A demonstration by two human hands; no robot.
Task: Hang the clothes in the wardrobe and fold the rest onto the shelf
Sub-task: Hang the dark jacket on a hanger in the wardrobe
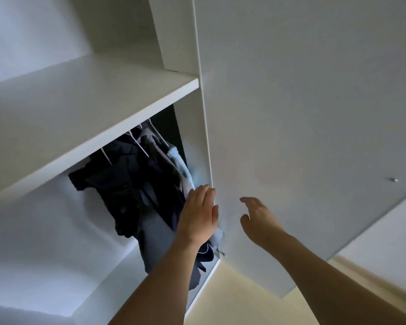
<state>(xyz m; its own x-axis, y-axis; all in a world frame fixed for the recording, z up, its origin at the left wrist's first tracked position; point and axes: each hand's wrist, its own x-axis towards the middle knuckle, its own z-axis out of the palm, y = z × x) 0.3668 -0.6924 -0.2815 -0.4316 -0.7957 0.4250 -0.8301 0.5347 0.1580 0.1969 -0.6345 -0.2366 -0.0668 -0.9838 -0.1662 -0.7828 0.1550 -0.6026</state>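
A: Which hand is nearer to the clothes?

B: The left hand. It reaches into the opening of the white wardrobe, with straight fingers laid flat against the hanging garments. It grips nothing. The fingertips touch the pale blue garment, which hangs at the right end of the row, just beside the wardrobe's inner side wall.

A: And the right hand?

B: The right hand is outside, in front of the flat white wardrobe door. Its fingers are loose and a little spread, holding nothing. I cannot tell if it touches the panel or only hovers near it.

A: How do the clothes lie from the fingers?

B: The dark navy garments are to the left of the left hand and further in; the pale blue one is directly under and beyond the fingertips. All hang with the long axis going down, from thin white hangers under the wide white shelf. The rail itself is hidden by the shelf.

A: So what does the next move turn on?

B: I think on the edge of the door. The pale blue cloth is very close to it, so the left hand probably must push the cloth leftward, inside. The shelf above shows no folded clothes yet.
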